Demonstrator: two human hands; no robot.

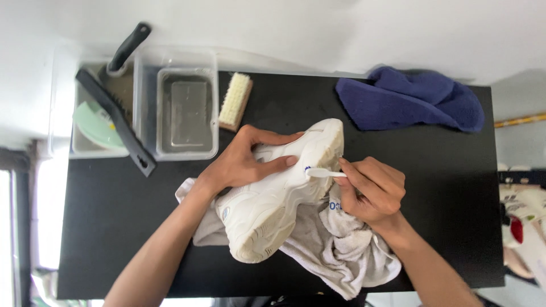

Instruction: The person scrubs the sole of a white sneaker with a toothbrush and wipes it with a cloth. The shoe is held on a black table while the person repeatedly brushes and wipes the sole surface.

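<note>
Bright, even daylight fills the scene. The strongest light enters at the near left, where a window strip [11,227] is blown out to pure white. The far wall [341,28] is overexposed too, with little detail. The black table [443,199] stays matte, with only a faint sheen on its left part. Shadows are soft and short, pooling under the white shoe [267,210]. The centre is sharp; the clear plastic tub [149,102] catches mild glare. Edges bend slightly from the wide lens, and the right margin is soft.

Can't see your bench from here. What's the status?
Left hand grips white shoe, tilted on grey towel. Right hand holds small white brush against shoe's side. Nothing in the way.
</note>
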